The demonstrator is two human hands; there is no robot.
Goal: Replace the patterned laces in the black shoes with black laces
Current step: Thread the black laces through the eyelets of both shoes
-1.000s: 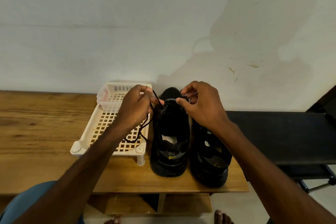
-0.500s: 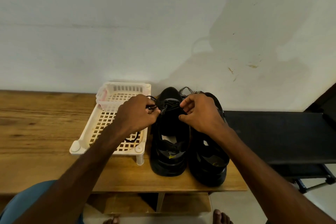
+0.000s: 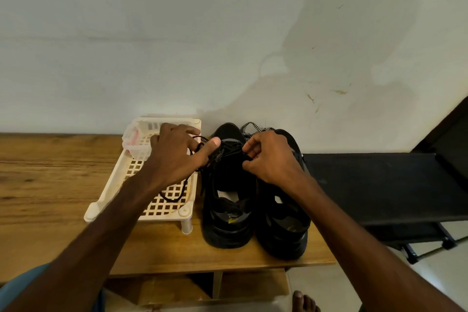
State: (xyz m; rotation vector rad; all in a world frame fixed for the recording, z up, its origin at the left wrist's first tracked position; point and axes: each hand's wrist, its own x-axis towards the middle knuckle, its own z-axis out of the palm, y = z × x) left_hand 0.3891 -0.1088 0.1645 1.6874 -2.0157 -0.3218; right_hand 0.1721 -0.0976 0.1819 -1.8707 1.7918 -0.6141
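The head view looks down on a wooden tabletop (image 3: 50, 185) set against a pale wall, with a pair of black shoes standing side by side, heels toward the person. Both hands are at the eyelet area of the shoe beside the tray (image 3: 228, 210). The left hand (image 3: 174, 157) reaches in over a white lattice tray (image 3: 106, 195), its thumb stretched out against the shoe's upper. The black lace (image 3: 174, 197) runs under its curled fingers and hangs in a loop over the tray's grid, so it appears to be gripped, though the contact itself is hidden. The right hand (image 3: 272, 159) has its fingers curled in and pinches the same lace where it crosses the tongue. The second shoe (image 3: 283, 223) touches the first and is partly covered by the right wrist. A patterned lace (image 3: 253, 128) lies bunched at the toes near the wall. Whether it is threaded into that shoe cannot be told. A small pinkish container (image 3: 134, 139) sits at the tray's far end, and a black bench (image 3: 379, 185) adjoins the tabletop on the right. The step in hand looks like threading the black lace through the first shoe's lower eyelets. The next move probably calls for drawing the slack through evenly, with the shoe held steady, and then feeding each tip into the next eyelet up.
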